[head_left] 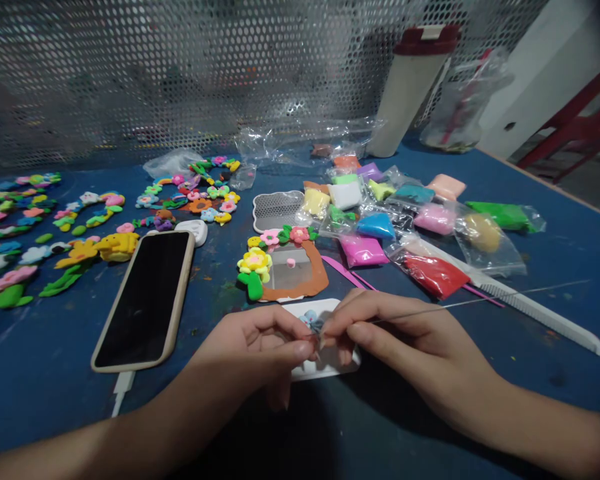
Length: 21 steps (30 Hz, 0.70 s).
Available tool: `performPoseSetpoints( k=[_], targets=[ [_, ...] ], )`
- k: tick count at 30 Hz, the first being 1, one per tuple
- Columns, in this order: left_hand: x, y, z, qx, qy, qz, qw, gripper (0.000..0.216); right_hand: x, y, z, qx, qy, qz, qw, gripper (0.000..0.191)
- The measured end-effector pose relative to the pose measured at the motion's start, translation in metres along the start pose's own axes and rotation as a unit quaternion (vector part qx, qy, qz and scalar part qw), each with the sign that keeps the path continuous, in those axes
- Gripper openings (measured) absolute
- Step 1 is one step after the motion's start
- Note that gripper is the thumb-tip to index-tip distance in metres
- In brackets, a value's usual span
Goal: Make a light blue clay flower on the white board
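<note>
My left hand (pixel 265 347) is closed in a pinch above a white tray (pixel 300 375), its fingertips at a small blue-grey clay piece (pixel 317 325). My right hand (pixel 405 333) meets it there, thumb and fingers closed on a thin metal wire (pixel 480 301) that sticks out to the right. The fingertips partly hide the clay piece and the wire's near end. Light blue clay (pixel 309 316) shows just behind the fingertips; whether it rests on the tray I cannot tell. Just beyond lies a mirror frame (pixel 317 270) with brown clay edging and clay flowers.
Several bagged clays, such as a red one (pixel 435 275), lie right of centre beside a white comb (pixel 540 308) and a pink clay knife (pixel 337 269). A phone (pixel 147 300) on a cable and decorated clay pieces (pixel 80 253) lie left. A tumbler (pixel 413 93) stands behind.
</note>
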State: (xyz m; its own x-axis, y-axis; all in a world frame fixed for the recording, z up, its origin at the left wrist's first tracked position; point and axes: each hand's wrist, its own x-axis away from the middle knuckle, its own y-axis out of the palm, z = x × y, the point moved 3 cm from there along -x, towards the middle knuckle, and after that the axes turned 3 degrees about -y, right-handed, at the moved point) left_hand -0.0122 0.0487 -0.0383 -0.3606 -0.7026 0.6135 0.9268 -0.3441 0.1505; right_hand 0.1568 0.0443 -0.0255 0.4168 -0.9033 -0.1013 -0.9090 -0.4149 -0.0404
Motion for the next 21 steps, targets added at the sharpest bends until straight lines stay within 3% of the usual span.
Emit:
performPoseSetpoints(
  k=[5,8,12,21],
  targets=[
    [-0.002,-0.003,-0.002,0.006,0.006,-0.010,1.000,0.019,0.002,-0.004,0.004,-0.012,0.012,0.020,1.000,0.016],
    [0.000,-0.009,0.000,0.012,0.023,0.038,0.999,0.018,0.001,-0.007,0.008,-0.007,0.045,0.049,0.998,0.019],
    [-0.001,-0.014,0.002,0.013,0.043,0.083,0.996,0.017,-0.005,-0.008,0.011,0.024,0.086,0.038,0.995,0.020],
    [-0.006,-0.015,0.001,0.035,0.028,0.054,0.998,0.012,-0.007,-0.008,0.016,0.079,0.100,0.010,0.992,0.022]
  ],
)
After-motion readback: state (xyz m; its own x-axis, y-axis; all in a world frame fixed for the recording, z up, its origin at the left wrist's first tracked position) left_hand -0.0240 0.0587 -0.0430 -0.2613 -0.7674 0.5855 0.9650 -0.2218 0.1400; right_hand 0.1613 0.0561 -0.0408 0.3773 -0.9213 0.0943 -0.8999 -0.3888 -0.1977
